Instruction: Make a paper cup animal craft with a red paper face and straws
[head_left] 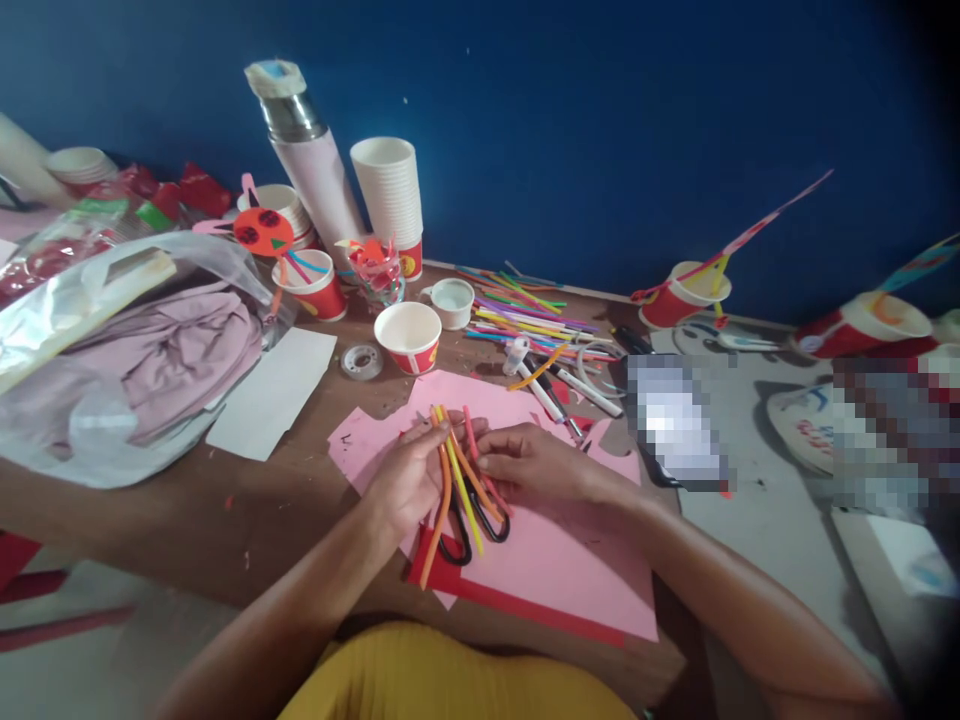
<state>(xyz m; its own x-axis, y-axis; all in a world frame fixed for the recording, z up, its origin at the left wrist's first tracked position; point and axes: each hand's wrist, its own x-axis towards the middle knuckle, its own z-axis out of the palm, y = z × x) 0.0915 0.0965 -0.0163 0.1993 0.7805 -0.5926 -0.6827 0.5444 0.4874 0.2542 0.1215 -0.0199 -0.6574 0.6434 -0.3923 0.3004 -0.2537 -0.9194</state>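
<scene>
My left hand (412,480) is closed around several thin coloured straws, among them a yellow straw (466,492) and an orange straw (444,510), whose lower ends hang towards me. My right hand (525,462), fingers pinched, holds a pinkish-red straw (472,440) beside that bunch. Under the straws lie scissors (456,552); only their black handles show clearly, and the blades are hidden by my hands. Beneath everything is pink paper (555,560) with cut edges, over a red sheet (532,602).
Behind my hands stand a paper cup (409,345), a tape roll (361,362) and a pile of coloured straws (532,312). Markers (589,388) and a phone (679,420) lie to the right. Further back are a flask (315,170), stacked cups (390,190) and a plastic bag (97,440).
</scene>
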